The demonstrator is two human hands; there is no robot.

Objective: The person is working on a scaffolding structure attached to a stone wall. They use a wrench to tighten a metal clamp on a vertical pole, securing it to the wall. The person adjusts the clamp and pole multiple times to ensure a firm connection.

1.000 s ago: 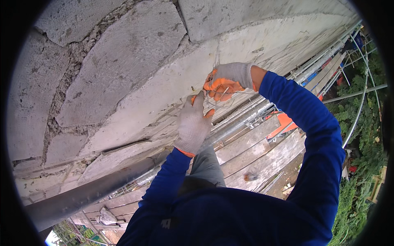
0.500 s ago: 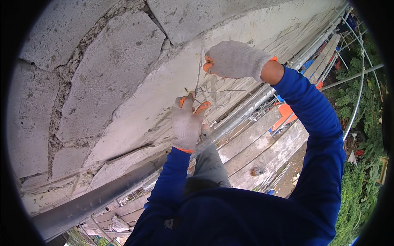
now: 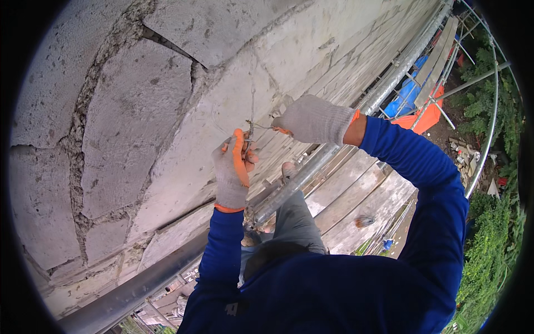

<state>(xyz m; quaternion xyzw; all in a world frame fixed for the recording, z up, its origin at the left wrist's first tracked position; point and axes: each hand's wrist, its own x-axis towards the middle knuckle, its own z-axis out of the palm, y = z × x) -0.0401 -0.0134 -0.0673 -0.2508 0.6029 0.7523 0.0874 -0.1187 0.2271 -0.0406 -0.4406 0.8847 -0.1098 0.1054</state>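
A thin grey wire (image 3: pixel 252 94) runs down the pale, cracked wall (image 3: pixel 122 117) to a twisted knot with loose ends. My left hand (image 3: pixel 233 170), in a grey glove with orange palm, has its fingers closed around the wire at that knot. Just right of it my right hand (image 3: pixel 311 119), gloved the same way, is closed on a wire end that stretches sideways from the knot; its fingertips are mostly turned away from view.
A metal scaffold pipe (image 3: pixel 297 183) and dark pipe (image 3: pixel 128 295) run beside the wall. Below are wooden planks (image 3: pixel 356 217), my trousered leg (image 3: pixel 295 222) and a bundle of wire (image 3: pixel 364 221). Blue sheeting (image 3: pixel 403 97), orange sheeting (image 3: pixel 425 122), curved scaffold tubes and greenery (image 3: pixel 489 250) lie right.
My right hand has come down from higher on the wire to the sideways end. My left hand has turned, showing more orange palm. The view has shifted along the wall.
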